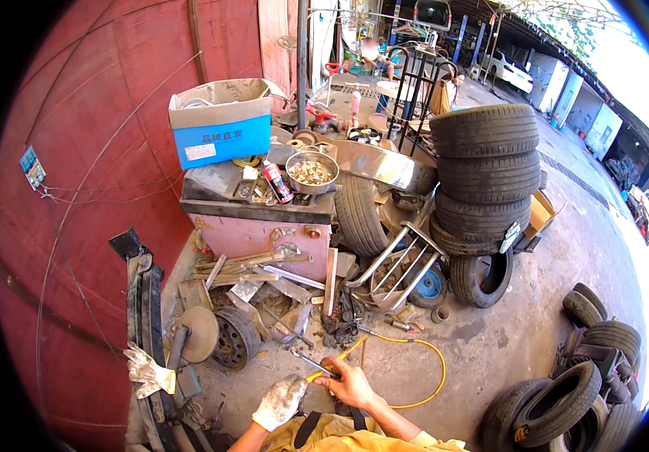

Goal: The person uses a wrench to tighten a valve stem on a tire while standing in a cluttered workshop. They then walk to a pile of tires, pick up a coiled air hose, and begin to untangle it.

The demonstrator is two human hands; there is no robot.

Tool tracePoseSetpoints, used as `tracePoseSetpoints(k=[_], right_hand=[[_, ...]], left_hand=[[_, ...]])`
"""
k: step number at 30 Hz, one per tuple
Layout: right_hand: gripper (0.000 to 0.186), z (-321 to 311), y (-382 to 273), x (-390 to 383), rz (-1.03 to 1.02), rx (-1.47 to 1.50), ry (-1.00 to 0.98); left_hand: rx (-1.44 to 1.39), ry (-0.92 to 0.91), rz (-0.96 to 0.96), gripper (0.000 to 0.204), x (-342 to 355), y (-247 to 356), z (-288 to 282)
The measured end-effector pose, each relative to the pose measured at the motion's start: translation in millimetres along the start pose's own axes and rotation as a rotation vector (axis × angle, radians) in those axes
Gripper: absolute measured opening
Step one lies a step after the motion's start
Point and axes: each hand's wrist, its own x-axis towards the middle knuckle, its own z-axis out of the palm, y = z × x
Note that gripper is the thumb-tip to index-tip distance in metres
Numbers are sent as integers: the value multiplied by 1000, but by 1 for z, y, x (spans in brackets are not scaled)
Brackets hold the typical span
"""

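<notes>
Low in the middle, my left hand (281, 401), in a dirty white work glove, is closed around the lower end of a yellow hose section (355, 347). My bare right hand (351, 383) is beside it, thumb and fingers pinched on a slim silver metal tool (309, 360). That tool slants up and left from my fingers, crossing close to the hose section. What kind of tool it is, I cannot make out. More yellow hose (443, 367) loops over the concrete to the right of my hands and runs back toward my right forearm.
Ahead lie a steel wheel rim (235, 337), scrap wood (245, 273) and a metal hand cart frame (396, 267). Stacked tires (486, 177) stand right of them; more tires (558, 403) lie lower right. A spare glove (148, 371) hangs on a black bumper bar (146, 316) along the red wall (98, 188).
</notes>
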Motion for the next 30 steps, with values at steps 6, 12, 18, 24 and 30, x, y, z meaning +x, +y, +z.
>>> tracePoseSetpoints(k=[6, 12, 18, 24, 30], right_hand=[[45, -1, 2, 0, 9, 63, 14], [41, -1, -10, 2, 44, 58, 50], [28, -24, -21, -11, 68, 455, 114], [22, -53, -75, -23, -21, 146, -90], [20, -62, -85, -24, -152, -100, -24]], left_hand=[[65, 47, 8, 41, 7, -7, 6], [-386, 36, -278, 48, 6, 5, 3], [48, 270, 99, 29, 33, 7, -1], [-689, 225, -66, 47, 28, 20, -14], [-793, 210, -102, 48, 33, 57, -17]])
